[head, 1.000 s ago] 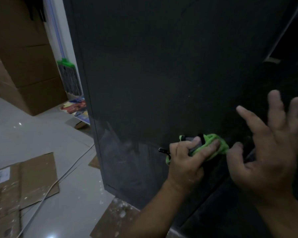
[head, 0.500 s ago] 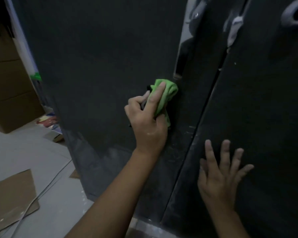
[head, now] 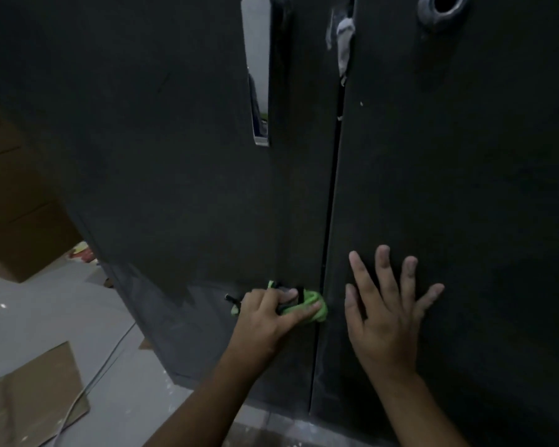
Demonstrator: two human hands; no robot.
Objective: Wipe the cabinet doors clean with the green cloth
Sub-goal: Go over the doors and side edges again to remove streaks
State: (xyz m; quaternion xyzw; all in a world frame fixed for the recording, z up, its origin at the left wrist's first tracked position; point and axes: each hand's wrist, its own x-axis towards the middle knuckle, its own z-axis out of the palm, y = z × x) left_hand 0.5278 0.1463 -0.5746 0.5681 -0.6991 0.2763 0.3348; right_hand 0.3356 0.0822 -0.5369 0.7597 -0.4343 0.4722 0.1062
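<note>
Wiping low on the left cabinet door [head: 175, 156], the left hand [head: 265, 317] is gripping the bunched green cloth [head: 307, 304], with its fingers curled over the cloth and pushing it against the panel. The cloth is sitting under and just past those fingertips, right beside the gap [head: 331, 221] between the doors. To do this pass well, I judge the hand should be pressing evenly and sweeping in overlapping strokes, working up toward the handle slot [head: 259, 75] far above it. Opening the cloth out a little would bring more of it onto the surface. The hazy patch [head: 175, 311] to the outer side of the hand is looking like it needs going over. The right hand [head: 384, 321] is lying just across the gap from the cloth, fingers straight and fanned wide, palm flat on the right cabinet door [head: 465, 156]. It is holding nothing and is apparently bracing that door.
</note>
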